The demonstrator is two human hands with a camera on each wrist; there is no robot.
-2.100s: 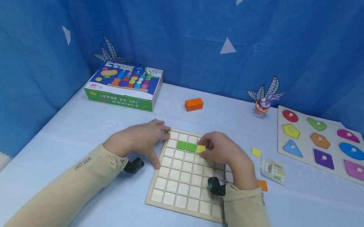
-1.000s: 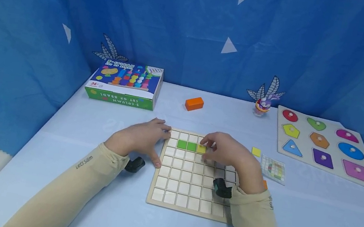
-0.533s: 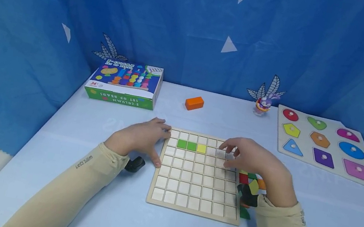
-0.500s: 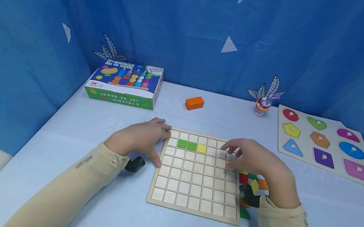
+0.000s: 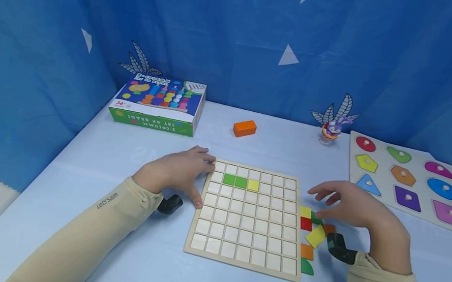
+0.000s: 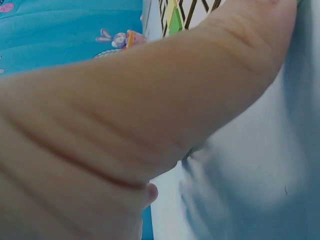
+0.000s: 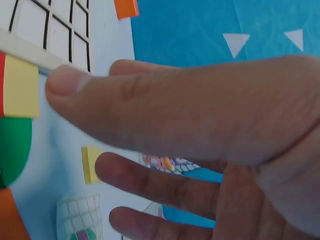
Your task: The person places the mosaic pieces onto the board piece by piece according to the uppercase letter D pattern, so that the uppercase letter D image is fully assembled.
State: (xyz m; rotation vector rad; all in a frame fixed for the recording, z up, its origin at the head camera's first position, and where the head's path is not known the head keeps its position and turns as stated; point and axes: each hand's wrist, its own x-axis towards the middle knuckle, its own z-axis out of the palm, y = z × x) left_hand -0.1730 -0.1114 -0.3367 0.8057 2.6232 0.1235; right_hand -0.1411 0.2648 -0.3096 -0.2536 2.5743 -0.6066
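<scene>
A wooden grid board (image 5: 245, 239) lies on the table, with two green tiles (image 5: 235, 180) and a yellow tile (image 5: 253, 185) side by side in its second row from the back. My left hand (image 5: 178, 171) rests at the board's left edge, thumb and fingers spread, holding nothing. Beyond the right edge, my right hand (image 5: 354, 205) hovers over loose tiles with its fingers apart and nothing between them. Those tiles include a red tile (image 5: 306, 224), a tilted yellow tile (image 5: 315, 236) and a green rounded piece (image 5: 306, 267). In the right wrist view, a small pattern card (image 7: 80, 215) shows below the fingers.
An orange block (image 5: 244, 128) lies behind the board. At the back left is a bead-set box (image 5: 156, 104). A rabbit figurine (image 5: 331, 130) and a knobbed shape puzzle (image 5: 417, 190) stand at the back right, against a blue curtain (image 5: 225, 36).
My right hand has let go of the yellow tile in the grid and moved right, off the board to the loose tiles. My left hand has stayed at the board's left edge.
</scene>
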